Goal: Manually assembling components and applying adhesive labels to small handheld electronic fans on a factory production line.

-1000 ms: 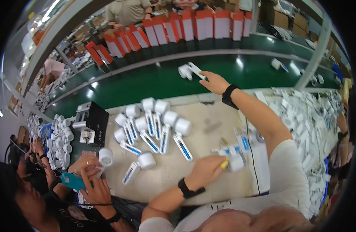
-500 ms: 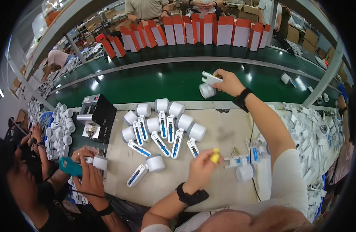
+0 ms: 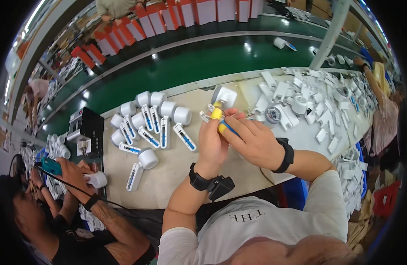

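In front of me my two hands meet over the table. My left hand (image 3: 211, 143) is closed round a white round-headed housing (image 3: 225, 97), whose pronged end shows beside my fingers. Yellow coverings (image 3: 216, 114) sit at my left fingertips. My right hand (image 3: 256, 140) is pressed close against the left, its fingers pinched on a slim blue piece (image 3: 230, 129); its kind is unclear and the fingers partly hide it. To the left lie several white round-headed devices (image 3: 182, 115) with blue strips in their handles.
At the right is a heap of loose white parts (image 3: 296, 104). The green conveyor belt (image 3: 190, 62) crosses behind the table, with red-and-white boxes (image 3: 181, 15) beyond. Left stands a black machine (image 3: 86, 132); near it a co-worker holds a teal power tool (image 3: 51, 165).
My right hand has come back from over the belt with the white housing and joined my left hand above the table. The view has swung to the right.
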A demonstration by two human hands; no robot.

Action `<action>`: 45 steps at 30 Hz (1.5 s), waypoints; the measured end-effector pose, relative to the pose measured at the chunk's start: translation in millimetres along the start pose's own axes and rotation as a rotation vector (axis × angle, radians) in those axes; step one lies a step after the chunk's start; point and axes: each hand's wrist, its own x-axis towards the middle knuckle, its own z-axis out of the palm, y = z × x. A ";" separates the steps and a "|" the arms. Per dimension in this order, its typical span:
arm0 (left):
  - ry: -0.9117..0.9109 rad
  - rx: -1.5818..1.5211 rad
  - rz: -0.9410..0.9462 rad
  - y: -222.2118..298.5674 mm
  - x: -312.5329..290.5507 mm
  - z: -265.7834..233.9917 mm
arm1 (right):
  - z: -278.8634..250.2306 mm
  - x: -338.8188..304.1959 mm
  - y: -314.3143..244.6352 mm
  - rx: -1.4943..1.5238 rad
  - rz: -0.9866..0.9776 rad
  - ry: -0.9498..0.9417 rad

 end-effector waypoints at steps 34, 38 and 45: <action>-0.245 0.388 -0.260 2.5 12.0 -3.6 | -24.9 -49.1 84.6 0.484 0.162 0.085; -0.221 0.522 -0.173 2.7 11.0 0.1 | -26.5 -45.4 82.6 0.407 0.131 0.100; -0.233 0.360 -0.202 3.0 10.6 0.9 | -38.7 -40.0 87.9 0.372 0.060 0.114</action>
